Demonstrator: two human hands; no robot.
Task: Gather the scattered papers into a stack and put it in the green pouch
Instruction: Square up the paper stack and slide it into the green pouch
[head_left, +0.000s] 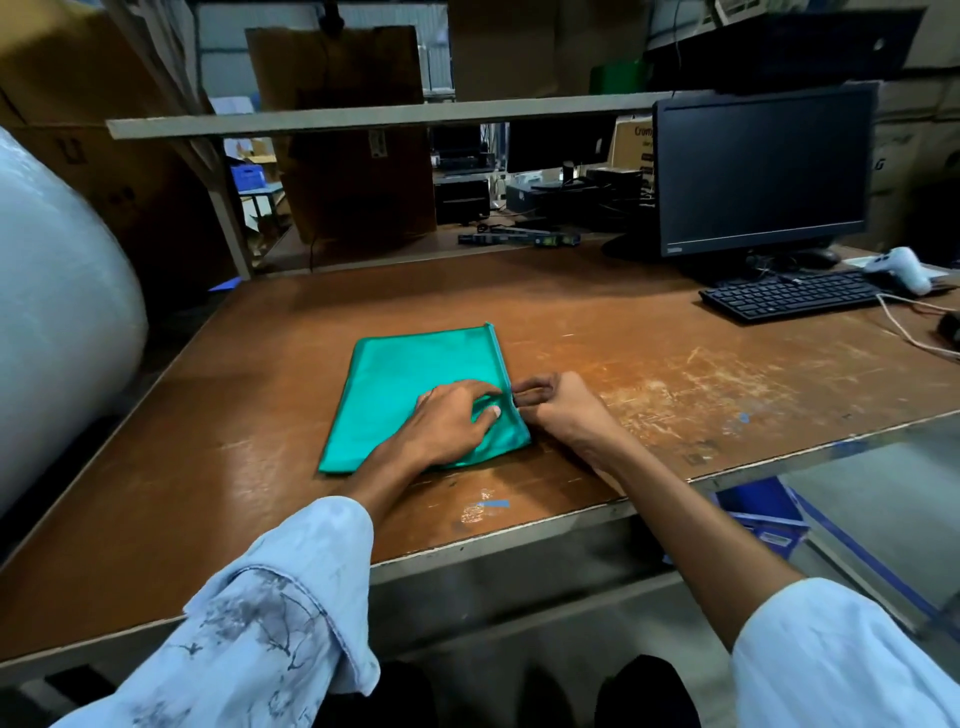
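One head cam, wide-angle, pitched forward-down over the desk. Desk edge near, monitor far right.

Dim, warm light fell from above; the far shelves sank into murk. The green pouch showed sharp and vivid, and the right hand threw a faint shadow on the tabletop. Wide-angle bending curved the edges; the near sleeves looked soft.
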